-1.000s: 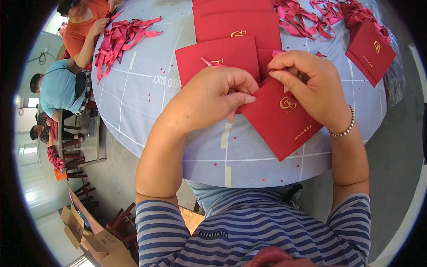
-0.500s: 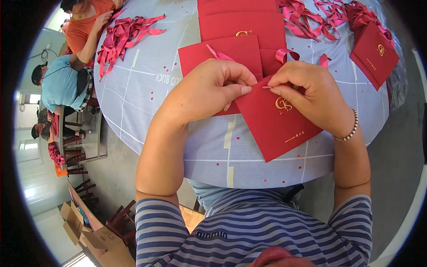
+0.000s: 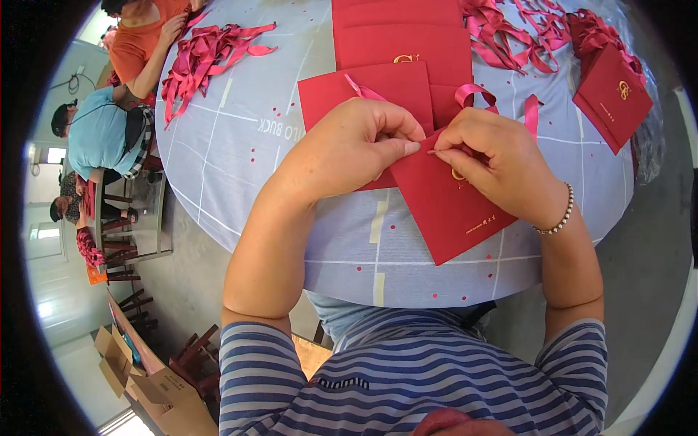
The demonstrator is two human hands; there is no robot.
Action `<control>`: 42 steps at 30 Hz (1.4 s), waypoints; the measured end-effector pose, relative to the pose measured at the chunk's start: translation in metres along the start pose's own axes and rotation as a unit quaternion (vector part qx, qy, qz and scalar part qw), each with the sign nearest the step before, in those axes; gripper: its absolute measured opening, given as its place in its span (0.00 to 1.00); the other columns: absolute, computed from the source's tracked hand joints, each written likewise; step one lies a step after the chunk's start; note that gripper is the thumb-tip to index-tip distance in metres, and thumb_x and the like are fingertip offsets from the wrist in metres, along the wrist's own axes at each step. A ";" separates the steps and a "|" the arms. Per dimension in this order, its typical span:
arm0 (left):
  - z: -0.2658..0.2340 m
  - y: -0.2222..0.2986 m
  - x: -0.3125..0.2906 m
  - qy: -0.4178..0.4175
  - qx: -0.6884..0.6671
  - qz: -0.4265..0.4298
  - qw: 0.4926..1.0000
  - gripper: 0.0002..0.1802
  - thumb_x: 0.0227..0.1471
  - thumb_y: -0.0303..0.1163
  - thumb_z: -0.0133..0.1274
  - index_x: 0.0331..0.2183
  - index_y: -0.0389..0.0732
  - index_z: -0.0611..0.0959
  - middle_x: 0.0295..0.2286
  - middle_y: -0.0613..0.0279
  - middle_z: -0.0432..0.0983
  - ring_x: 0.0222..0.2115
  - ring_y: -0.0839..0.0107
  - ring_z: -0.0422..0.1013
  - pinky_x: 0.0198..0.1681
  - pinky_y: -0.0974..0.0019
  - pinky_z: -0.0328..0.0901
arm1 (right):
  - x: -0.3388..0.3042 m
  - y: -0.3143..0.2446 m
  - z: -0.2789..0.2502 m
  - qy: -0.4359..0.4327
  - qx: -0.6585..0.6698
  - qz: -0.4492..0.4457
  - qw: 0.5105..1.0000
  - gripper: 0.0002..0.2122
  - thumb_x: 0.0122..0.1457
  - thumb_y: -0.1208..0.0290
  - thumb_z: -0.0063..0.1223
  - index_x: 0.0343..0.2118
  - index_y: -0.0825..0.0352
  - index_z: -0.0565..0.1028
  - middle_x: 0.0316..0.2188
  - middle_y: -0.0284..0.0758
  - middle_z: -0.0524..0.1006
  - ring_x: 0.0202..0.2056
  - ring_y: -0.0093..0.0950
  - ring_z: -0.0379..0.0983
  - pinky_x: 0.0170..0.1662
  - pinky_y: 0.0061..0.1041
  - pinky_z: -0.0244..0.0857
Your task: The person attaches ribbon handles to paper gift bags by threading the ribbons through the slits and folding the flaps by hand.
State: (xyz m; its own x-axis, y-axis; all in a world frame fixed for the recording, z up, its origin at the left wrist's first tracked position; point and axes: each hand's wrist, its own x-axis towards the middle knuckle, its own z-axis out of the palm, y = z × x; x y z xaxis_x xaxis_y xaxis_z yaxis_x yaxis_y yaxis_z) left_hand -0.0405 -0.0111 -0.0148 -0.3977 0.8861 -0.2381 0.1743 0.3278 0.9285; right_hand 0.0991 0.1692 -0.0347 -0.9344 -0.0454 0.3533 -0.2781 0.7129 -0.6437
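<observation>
A flat red paper bag (image 3: 451,211) with gold print lies tilted between my hands, over the near part of the table. My left hand (image 3: 356,149) pinches its upper corner between thumb and fingers. At that same edge, my right hand (image 3: 494,156) is closed on the narrow tip of a pink ribbon, against the bag's face. A loop of pink ribbon (image 3: 476,94) rises behind my right hand. Under my left hand lies another flat red bag (image 3: 327,94), with a ribbon piece (image 3: 363,89) on it. My fingers hide where the ribbon meets the bag.
More red bags (image 3: 400,36) overlap at the far middle of the cloth-covered table (image 3: 218,145). Pink ribbons lie in heaps at the far left (image 3: 211,62) and far right (image 3: 502,36). Red bags (image 3: 614,98) rest at the right. People and cardboard boxes (image 3: 160,396) are at left.
My right hand has shifted slightly down and left, covering more of the gold print. The ribbon loop behind it stands out more. My left hand keeps its pinch.
</observation>
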 end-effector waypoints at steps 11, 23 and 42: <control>0.001 -0.004 0.002 0.013 0.023 0.031 0.999 0.04 0.56 0.23 0.56 0.36 0.37 0.83 0.22 0.76 0.71 0.18 0.89 0.60 0.19 0.80 0.55 | -0.001 -0.006 0.000 0.013 -0.056 0.017 0.998 0.03 0.54 0.76 0.56 0.31 0.68 0.75 0.28 0.40 0.75 0.31 0.43 0.74 0.33 0.37 0.68; 0.002 -0.003 0.003 0.012 0.009 0.017 1.000 0.05 0.55 0.22 0.56 0.36 0.36 0.83 0.22 0.76 0.73 0.18 0.89 0.61 0.19 0.81 0.55 | -0.001 -0.005 0.008 0.007 -0.036 -0.023 0.999 0.03 0.54 0.76 0.56 0.30 0.68 0.75 0.27 0.39 0.74 0.30 0.42 0.73 0.32 0.37 0.68; 0.012 0.002 -0.001 0.055 0.063 0.047 0.995 0.06 0.49 0.18 0.57 0.33 0.34 0.83 0.25 0.74 0.74 0.24 0.88 0.66 0.26 0.80 0.61 | -0.009 -0.016 0.034 0.105 -0.154 -0.060 0.981 0.07 0.47 0.78 0.54 0.31 0.69 0.72 0.27 0.39 0.71 0.28 0.40 0.72 0.31 0.37 0.69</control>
State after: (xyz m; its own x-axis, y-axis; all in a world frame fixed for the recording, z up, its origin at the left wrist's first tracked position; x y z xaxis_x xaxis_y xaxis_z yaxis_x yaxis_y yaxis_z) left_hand -0.0294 -0.0078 -0.0162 -0.4692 0.8758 -0.1128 0.3247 0.2899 0.9003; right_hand 0.1045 0.1349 -0.0508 -0.8236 -0.0191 0.5668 -0.2722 0.8901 -0.3655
